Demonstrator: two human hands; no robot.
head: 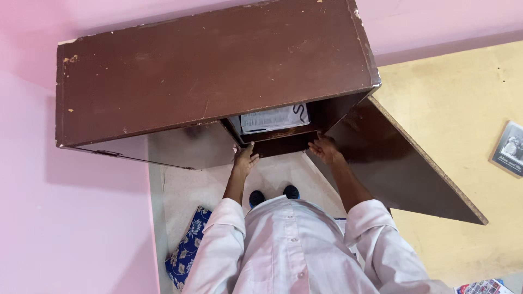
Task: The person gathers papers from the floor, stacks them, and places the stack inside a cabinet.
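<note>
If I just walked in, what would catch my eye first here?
The big dark brown cabinet against the pink wall, seen from above, with its right door swung wide open. Both hands reach into it: the left hand and right hand touch a shelf edge below a stack of papers.

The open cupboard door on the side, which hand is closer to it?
Right. The right hand grips the drawer edge just beside the open door. The left hand holds the drawer's other end, farther from it.
</note>
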